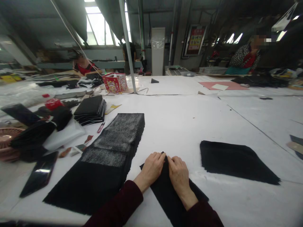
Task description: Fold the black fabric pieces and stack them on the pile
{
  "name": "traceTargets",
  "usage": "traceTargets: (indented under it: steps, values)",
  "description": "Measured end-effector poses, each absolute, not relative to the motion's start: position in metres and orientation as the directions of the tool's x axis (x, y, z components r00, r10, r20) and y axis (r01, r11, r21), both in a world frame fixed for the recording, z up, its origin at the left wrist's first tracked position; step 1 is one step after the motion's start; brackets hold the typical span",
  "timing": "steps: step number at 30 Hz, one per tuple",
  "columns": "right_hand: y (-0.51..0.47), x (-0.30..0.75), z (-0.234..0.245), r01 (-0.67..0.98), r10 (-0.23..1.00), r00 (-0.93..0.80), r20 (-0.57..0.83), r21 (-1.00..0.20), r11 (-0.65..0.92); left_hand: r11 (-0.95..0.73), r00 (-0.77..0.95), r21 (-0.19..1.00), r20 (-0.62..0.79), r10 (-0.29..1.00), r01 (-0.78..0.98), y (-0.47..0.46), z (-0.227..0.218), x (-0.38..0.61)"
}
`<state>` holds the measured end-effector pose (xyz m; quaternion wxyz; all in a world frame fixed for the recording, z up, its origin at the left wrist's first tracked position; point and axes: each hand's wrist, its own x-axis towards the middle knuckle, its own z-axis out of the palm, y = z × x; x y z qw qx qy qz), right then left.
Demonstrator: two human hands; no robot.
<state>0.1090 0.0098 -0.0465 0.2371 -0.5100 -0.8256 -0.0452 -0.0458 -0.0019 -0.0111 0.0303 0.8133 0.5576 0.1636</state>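
Both my hands are on a black fabric piece that lies on the white table in front of me. My left hand has its fingers curled and pinches the fabric near its far corner. Close beside it, my right hand grips the same far edge, its fingers bent over the cloth. The fingertips nearly meet at the corner and partly hide it. To the left lies a long layered stack of black fabric, its far part speckled grey. Another flat black fabric pile rests to the right.
A folded black stack, pink-handled thread snips, a dark phone and a pink basket are on the left. Farther back stand a red patterned box and a metal pole. Other people are at the far tables.
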Motion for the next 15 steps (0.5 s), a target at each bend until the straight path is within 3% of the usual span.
traceTargets:
  steps: [6, 15]
  values:
    - [0.008, 0.107, -0.050, 0.845, 0.754, -0.420, 0.505, -0.085, 0.528, -0.395, 0.332, 0.257, 0.257, 0.908, 0.882, -0.002, -0.022, -0.048]
    - [0.008, 0.106, -0.048, 0.836, 0.753, -0.434, 0.495, -0.089, 0.541, -0.364, 0.294, 0.298, 0.254, 0.921, 0.882, -0.001, -0.027, -0.049]
